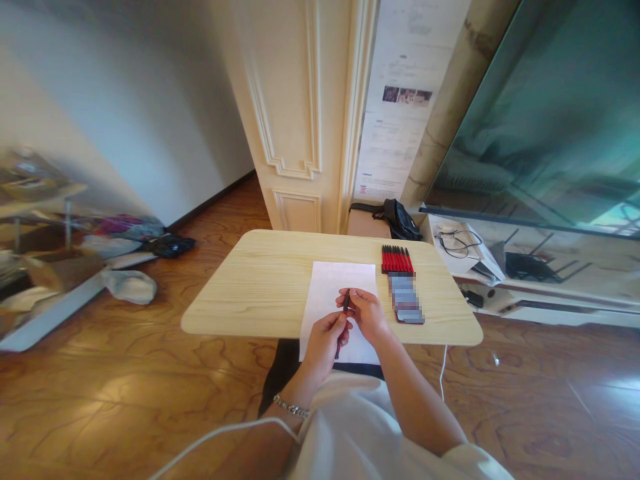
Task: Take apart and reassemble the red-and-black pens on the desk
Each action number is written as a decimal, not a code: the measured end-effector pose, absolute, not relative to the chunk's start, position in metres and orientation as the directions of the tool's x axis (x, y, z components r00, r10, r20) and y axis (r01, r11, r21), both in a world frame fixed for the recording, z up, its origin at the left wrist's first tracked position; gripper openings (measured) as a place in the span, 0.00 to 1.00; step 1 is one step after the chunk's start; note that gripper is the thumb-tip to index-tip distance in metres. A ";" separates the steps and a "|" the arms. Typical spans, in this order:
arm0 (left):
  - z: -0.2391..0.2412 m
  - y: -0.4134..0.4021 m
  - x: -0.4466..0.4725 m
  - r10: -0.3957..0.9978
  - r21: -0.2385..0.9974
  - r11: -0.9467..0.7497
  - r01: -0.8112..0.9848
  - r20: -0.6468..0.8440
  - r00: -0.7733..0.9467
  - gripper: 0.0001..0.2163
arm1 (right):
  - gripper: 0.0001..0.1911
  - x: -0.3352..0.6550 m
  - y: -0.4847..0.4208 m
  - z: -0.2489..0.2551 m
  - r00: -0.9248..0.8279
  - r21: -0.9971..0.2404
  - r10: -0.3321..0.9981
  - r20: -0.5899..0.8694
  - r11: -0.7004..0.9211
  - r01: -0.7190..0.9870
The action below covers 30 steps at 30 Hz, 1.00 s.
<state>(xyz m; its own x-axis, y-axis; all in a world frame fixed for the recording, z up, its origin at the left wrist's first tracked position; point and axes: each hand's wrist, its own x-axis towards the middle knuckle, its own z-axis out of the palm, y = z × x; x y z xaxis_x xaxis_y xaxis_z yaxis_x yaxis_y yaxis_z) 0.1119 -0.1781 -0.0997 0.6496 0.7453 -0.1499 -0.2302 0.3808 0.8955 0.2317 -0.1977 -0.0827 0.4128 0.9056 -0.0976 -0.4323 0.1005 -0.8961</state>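
Observation:
Both hands hold one slim pen, dark at its upper end with some red lower down, above a white sheet of paper. My left hand is closed round the pen's lower part, and its tail pokes out below the fingers. At the dark end, the fingers of my right hand pinch the pen. Right of the paper lies a row of red pens with black ends, side by side. Just below that row is a phone, its screen blurred out.
The pale wooden table has rounded corners, and the paper overhangs its near edge. Behind it stand a cream panelled door and a black bag. A low cabinet with cables is at right. Clutter fills the left side.

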 end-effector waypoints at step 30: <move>-0.100 -0.180 0.112 0.757 0.903 0.352 -0.246 -0.120 0.643 0.15 | 0.18 0.237 -0.198 -0.083 0.516 -0.984 0.856 -0.040 0.055 -0.169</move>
